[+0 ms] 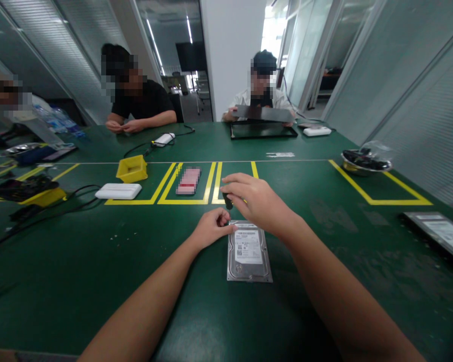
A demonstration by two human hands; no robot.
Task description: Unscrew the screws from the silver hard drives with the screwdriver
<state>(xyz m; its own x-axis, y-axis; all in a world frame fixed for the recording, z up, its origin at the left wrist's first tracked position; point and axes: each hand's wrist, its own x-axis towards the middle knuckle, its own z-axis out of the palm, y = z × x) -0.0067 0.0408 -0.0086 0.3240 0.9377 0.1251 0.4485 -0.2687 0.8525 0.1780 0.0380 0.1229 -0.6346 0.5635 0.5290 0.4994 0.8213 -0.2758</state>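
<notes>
Below your right hand (pixel 254 196): hard drive (pixel 249 270), smooth dull metal, paper-like label (pixel 248 246). Beyond your left hand (pixel 211 229): plastic bin (pixel 135 174), matt.

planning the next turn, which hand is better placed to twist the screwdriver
Probably the right hand: it holds the dark screwdriver from above, while the left hand is lower, at the far left corner of the hard drive.

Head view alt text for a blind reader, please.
The right hand holds a dark-handled tool at the far-left corner of a hard drive; the left hand is at that corner too. Other people are across the green table.
</notes>
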